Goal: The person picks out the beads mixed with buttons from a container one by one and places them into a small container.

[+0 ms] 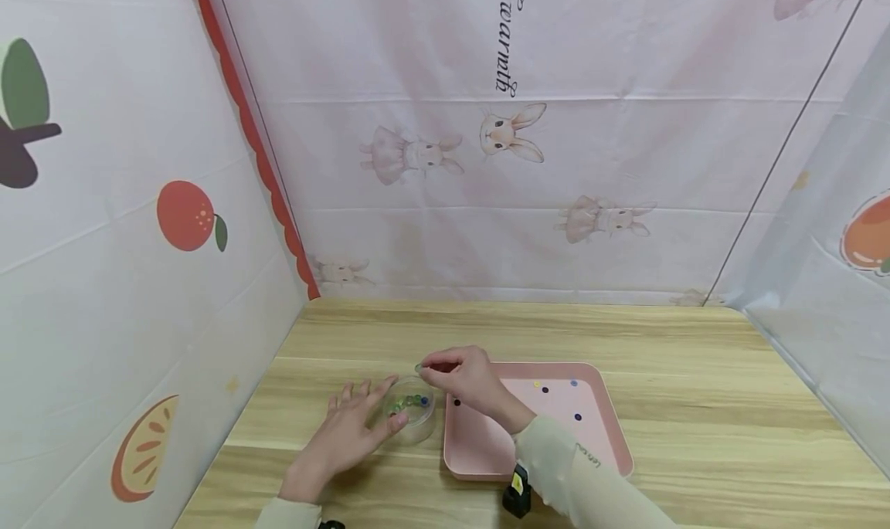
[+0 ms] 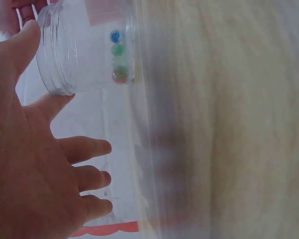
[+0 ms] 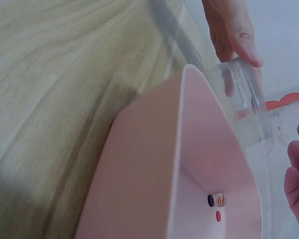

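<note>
A clear round jar stands on the table, with several glass marbles in green, blue and red along its bottom. My left hand holds the jar near its rim between thumb and forefinger, the other fingers spread apart. Over the jar's far right edge, my right hand pinches a small greenish, glassy piece between thumb and forefinger. In the right wrist view only a few fingertips of that hand show at the right edge, and the pinched piece is hidden.
Right of the jar sits a pink tray, under my right forearm. In it lie a black disc, a red disc, a clear marble with red swirls and several other small pieces. Printed curtains enclose the table's back and sides.
</note>
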The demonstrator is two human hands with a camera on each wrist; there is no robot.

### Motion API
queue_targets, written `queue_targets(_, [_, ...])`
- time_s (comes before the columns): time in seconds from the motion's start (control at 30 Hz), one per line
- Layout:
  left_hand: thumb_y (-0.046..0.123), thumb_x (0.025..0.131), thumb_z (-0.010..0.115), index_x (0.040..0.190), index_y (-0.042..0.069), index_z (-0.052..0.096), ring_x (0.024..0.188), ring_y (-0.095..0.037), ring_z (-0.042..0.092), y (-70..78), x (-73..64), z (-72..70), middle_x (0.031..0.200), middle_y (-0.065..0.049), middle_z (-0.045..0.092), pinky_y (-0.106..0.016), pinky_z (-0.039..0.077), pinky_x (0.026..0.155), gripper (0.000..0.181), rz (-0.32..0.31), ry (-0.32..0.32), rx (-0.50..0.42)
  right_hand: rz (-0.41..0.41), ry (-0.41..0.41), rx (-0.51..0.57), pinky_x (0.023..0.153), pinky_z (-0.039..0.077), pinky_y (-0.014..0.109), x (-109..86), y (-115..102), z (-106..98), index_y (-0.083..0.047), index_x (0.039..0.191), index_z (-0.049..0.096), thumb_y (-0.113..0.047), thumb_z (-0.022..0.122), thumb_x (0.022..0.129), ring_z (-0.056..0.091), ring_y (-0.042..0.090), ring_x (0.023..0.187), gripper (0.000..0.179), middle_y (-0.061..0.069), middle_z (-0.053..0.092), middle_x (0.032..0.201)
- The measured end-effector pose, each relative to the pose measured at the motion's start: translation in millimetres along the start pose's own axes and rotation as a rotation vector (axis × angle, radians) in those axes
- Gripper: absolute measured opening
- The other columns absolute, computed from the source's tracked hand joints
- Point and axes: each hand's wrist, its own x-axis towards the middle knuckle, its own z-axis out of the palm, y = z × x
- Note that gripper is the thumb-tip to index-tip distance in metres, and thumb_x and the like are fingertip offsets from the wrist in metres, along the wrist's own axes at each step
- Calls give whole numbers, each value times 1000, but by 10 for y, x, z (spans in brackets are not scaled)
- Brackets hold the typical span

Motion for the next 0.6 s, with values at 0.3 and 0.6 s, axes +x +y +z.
queue_targets(0.3, [63,104,52,166,29,34,155,-64,12,-7,6,8,167,-33,30,-84,4,119,73,0,-4,-6,-28,-21,-18,74,58,22,-4,81,87,-17,110,84,-25,78,95,71,15,89,18,1,81,103])
queue_targets(0.6, [65,104,51,166,29,35,155,-64,13,-19,14,19,167,-33,30,-85,5,119,74,3,1,2,-27,-35,-44,76,57,22,-23,111,123,-17,110,84,-26,79,94,69,10,88,19,-2,80,100])
